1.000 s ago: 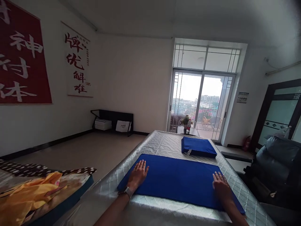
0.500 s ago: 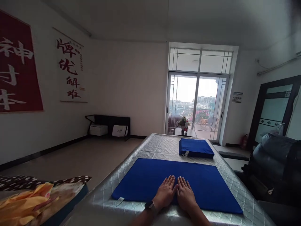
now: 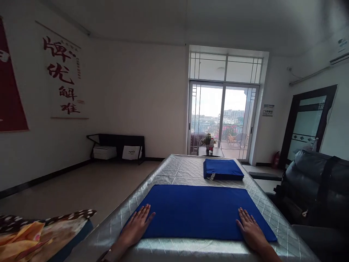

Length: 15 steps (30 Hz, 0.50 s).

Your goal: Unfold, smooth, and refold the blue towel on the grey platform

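Observation:
A flat blue cloth piece (image 3: pixel 193 213) is spread near the front of a table with a silvery quilted cover (image 3: pixel 174 167). On its left end lies my left hand (image 3: pixel 137 223), palm down with fingers stretched out. My right hand (image 3: pixel 251 227) rests flat towards its right end, fingers slightly spread. Neither hand grips anything. Farther back on the table sits a stack of folded blue cloth (image 3: pixel 223 169), with a small pale tag at its front left corner.
A dark padded chair or bag (image 3: pixel 313 189) stands close to the table's right side. Patterned bedding (image 3: pixel 40 236) lies at the lower left. Beyond the table's far end are a small table with a plant (image 3: pixel 208 140) and a bottle (image 3: pixel 211 145), before sliding glass doors (image 3: pixel 222 120).
My hands have moved apart from the middle of the blue cloth, the left towards its left end and the right towards its right. The view has turned slightly to the right.

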Tool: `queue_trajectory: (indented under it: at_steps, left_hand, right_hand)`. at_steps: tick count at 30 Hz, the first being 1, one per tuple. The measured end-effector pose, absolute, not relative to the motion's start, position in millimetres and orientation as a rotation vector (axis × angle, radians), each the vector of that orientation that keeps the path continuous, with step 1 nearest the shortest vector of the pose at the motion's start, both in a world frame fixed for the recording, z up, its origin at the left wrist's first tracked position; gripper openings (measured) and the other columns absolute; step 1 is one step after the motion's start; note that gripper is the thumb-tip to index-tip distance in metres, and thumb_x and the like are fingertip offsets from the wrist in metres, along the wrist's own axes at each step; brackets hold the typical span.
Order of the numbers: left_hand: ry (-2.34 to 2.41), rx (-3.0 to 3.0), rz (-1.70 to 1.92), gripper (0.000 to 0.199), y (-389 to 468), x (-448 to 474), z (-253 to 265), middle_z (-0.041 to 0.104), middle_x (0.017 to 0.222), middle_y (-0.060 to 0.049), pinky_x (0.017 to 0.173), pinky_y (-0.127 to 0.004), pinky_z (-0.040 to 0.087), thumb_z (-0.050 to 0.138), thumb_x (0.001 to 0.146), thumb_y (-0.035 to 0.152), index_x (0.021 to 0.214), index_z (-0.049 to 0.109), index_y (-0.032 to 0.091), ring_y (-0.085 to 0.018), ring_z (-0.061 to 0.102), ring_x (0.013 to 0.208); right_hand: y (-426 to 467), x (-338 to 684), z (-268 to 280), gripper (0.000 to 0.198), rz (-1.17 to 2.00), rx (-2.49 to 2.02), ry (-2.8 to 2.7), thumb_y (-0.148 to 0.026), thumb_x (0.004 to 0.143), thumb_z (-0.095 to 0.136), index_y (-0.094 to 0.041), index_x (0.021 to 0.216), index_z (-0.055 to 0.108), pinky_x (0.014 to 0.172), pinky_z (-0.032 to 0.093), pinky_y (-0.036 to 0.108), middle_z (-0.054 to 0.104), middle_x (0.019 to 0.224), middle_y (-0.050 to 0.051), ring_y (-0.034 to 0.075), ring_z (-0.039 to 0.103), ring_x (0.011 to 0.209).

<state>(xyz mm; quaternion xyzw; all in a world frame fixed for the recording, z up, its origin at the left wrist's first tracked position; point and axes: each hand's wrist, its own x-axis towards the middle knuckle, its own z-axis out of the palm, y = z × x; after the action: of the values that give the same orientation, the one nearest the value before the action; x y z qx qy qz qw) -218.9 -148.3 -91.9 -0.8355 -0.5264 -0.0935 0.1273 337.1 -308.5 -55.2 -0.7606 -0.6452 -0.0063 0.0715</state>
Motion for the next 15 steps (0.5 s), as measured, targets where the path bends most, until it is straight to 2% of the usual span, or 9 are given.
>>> queue_trajectory:
  at_steps: [5, 15]
  left_hand:
    - [-1.523, -2.389, -0.371, 0.044, -141, -246, -103, 0.054, 0.147, -0.005, 0.111, -0.046, 0.040, 0.038, 0.096, 0.033, 0.133, 0.064, 0.033, -0.028, 0.044, 0.139]
    - [-1.585, -2.377, -0.388, 0.048, -147, -237, -96, 0.051, 0.149, -0.007, 0.109, -0.050, 0.041, 0.040, 0.093, 0.028, 0.136, 0.060, 0.032, -0.029, 0.042, 0.141]
  right_hand:
    - [-313, 393, -80, 0.063, -0.169, -2.318, -1.891, -0.042, 0.094, 0.025, -0.019, 0.149, 0.045, 0.122, 0.021, 0.044, 0.033, 0.160, 0.003, 0.022, 0.024, 0.149]
    - [-309, 409, -98, 0.057, -0.283, -2.389, -1.845, -0.033, 0.091, 0.030, -0.025, 0.141, 0.056, 0.120, 0.025, 0.047, 0.038, 0.157, 0.003, 0.023, 0.031, 0.147]
